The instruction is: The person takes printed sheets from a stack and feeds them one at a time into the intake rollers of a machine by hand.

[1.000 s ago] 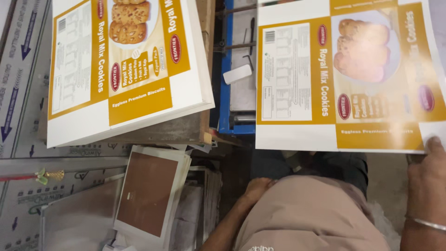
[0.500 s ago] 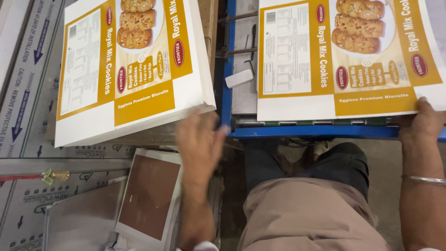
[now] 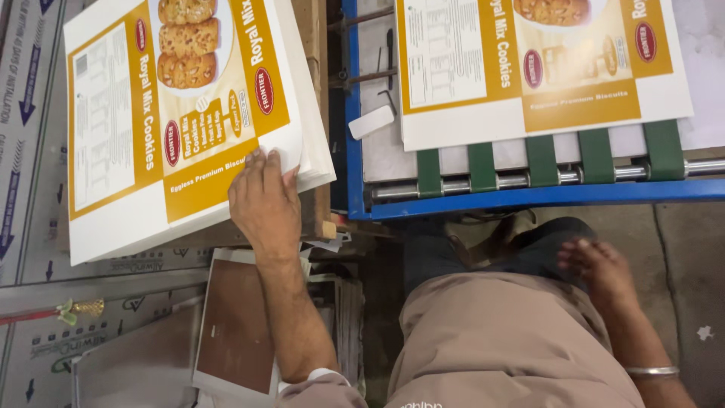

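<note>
L hand [image 3: 264,204] lay flat on the near corner of the stack of printed carton sheets [image 3: 174,121], fingers [image 3: 260,162] spread, gripping nothing yet. R hand [image 3: 600,268] hung loose by the lap, empty. One sheet [image 3: 529,68] sat on the blue feeder w/ green belts [image 3: 483,162]. Step looked like picking the top sheet; needs one edge peeled up alone.

A printed yellow-and-white card sheet [image 3: 544,68] lies on a blue-framed machine [image 3: 529,200], over green belts [image 3: 542,160] and a metal roller [image 3: 491,182]. A small white tag [image 3: 371,122] sits on the grey bed beside the sheet. Lower left, a brown board with a white edge [image 3: 236,325] leans near a grey panel with blue arrows [image 3: 30,98]. A brass-tipped red rod [image 3: 53,311] lies across that panel
</note>
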